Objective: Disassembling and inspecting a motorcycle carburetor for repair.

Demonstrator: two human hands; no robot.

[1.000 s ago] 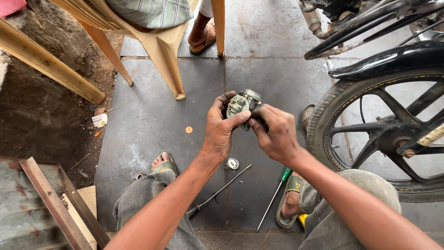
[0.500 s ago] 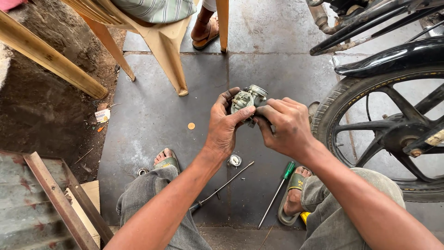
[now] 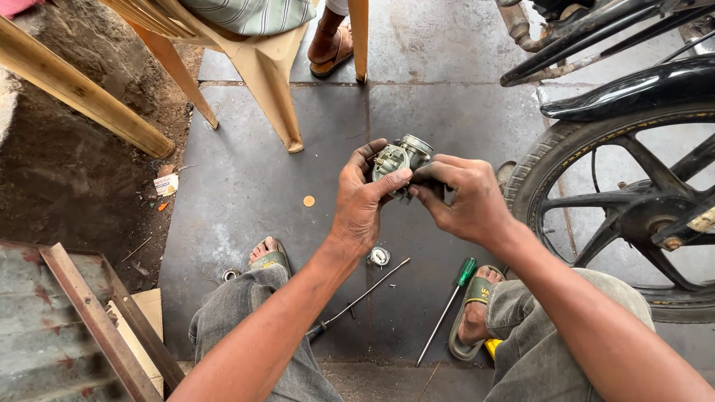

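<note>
We saw the black spoked motorcycle wheel with its tyre (image 3: pixel 633 216) standing at the right edge of the dark grey paved floor (image 3: pixel 246 179), close enough that the work sat within arm's reach of the machine. Beyond it stood a tan plastic chair (image 3: pixel 261 67), with another person's sandalled foot (image 3: pixel 331 48) beside one leg. Lower left lay a rusty metal frame (image 3: pixel 89 320). The person crouched with both knees apart, which left an open patch of floor between the feet for tools. Our left hand (image 3: pixel 361 205) and right hand (image 3: pixel 465 201) were raised together above that patch, and between them sat the small grey-green metal carburettor body (image 3: pixel 398 160), held up clear of the floor, apparently so it could be turned and inspected. The left fingers (image 3: pixel 391 181) were closed around its near side with the thumb pressed on top; the right fingers (image 3: pixel 436 175) were curled shut against its right side, steadying it. Below lay a green-handled screwdriver (image 3: pixel 450 301), a thin dark metal rod (image 3: pixel 365 294), a small round silver part (image 3: pixel 379 257) and an orange disc (image 3: pixel 308 201), all loose on the floor.
</note>
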